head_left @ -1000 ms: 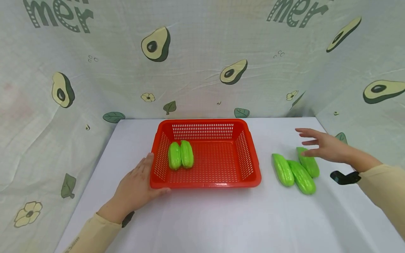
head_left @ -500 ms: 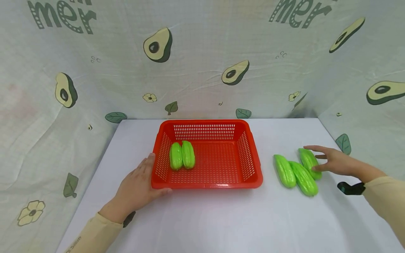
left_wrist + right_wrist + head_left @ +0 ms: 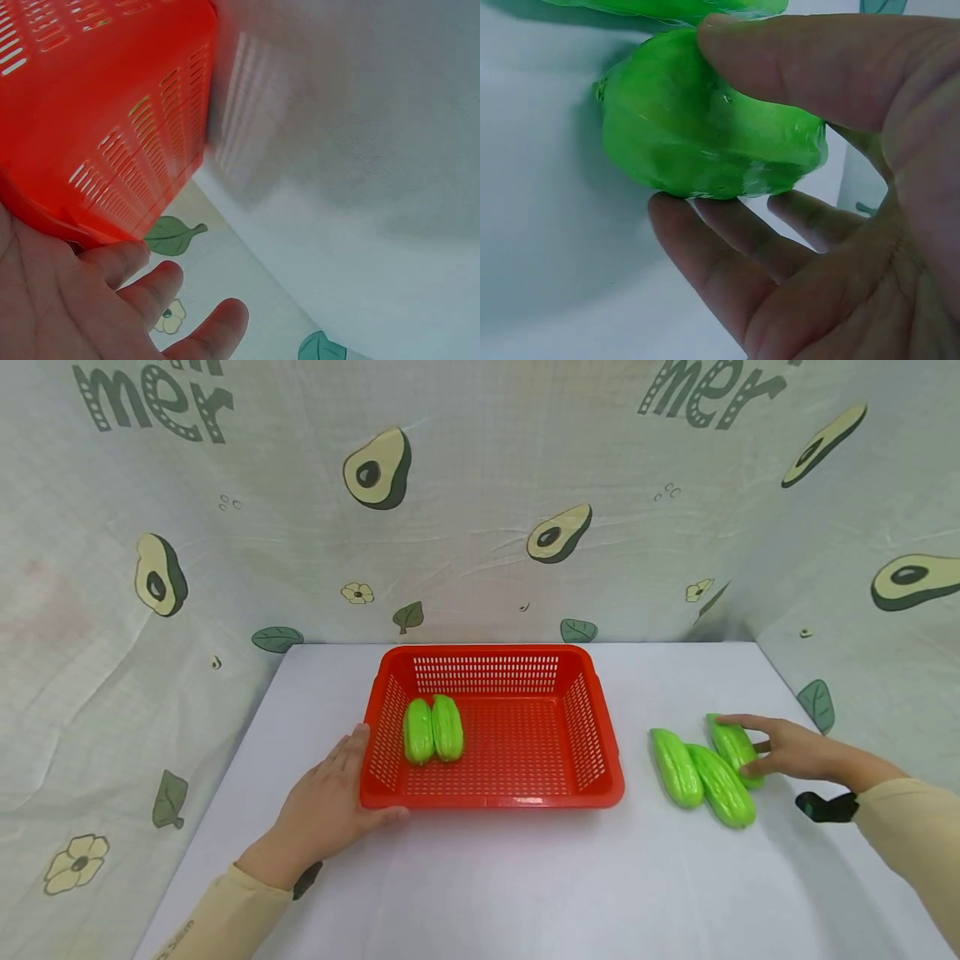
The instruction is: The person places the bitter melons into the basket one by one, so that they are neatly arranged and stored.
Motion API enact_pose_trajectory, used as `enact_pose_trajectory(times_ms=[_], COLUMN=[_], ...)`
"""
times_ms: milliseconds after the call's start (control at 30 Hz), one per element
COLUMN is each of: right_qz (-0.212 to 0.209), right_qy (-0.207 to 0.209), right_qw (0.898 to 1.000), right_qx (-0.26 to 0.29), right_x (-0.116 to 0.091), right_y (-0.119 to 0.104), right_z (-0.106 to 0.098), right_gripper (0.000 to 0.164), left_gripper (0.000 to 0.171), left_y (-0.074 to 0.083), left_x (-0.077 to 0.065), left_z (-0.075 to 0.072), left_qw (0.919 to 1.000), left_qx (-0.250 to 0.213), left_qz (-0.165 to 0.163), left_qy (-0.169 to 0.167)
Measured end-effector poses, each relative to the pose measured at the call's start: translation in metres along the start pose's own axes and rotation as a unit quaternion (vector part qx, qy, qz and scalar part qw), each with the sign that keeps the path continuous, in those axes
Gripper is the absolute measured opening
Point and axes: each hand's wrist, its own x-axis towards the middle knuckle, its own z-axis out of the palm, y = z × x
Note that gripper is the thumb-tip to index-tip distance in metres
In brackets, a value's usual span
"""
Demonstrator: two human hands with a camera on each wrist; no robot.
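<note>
A red plastic basket (image 3: 492, 802) stands mid-table in the head view, with two glossy green ridged vegetables (image 3: 448, 729) side by side in its left part. My left hand (image 3: 318, 806) rests against the basket's left front corner, its fingers fairly straight along the side. At the right, my right hand (image 3: 798, 750) holds another green ridged vegetable (image 3: 729, 742) between thumb and fingers. The right wrist view shows the thumb on one side of this vegetable (image 3: 705, 150) and fingertips on the other. It appears to be on the table.
Two more green vegetables (image 3: 677, 768) lie close together just left of my right hand, on the white table (image 3: 510, 885). A cloth (image 3: 465, 552) printed with avocados and leaves hangs behind the table and along its sides.
My right hand has come down onto the rightmost green vegetable, and its thumb and fingers have closed about it. My left hand has stayed at the basket. The view has shifted slightly.
</note>
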Motion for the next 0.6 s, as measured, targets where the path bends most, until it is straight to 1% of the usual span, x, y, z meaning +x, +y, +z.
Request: enact_pose_trajectory(times_ms=[300,600], right_qz=[0.005,-0.007], right_qy=[-0.025,-0.013], right_qw=[0.999,1.0], right_qx=[0.021,0.014], right_x=[0.0012,0.0019], right_y=[0.0001,0.0045], right_z=[-0.002,0.0001], right_gripper=[0.09,0.091], left_gripper=[0.128,0.129], left_y=[0.0002,-0.0007], left_x=[0.0001,-0.0002], left_z=[-0.0002,0.0002], left_qw=[1.0,1.0], left_qx=[-0.002,0.002], left_qz=[0.006,0.003], left_qy=[-0.004,-0.007])
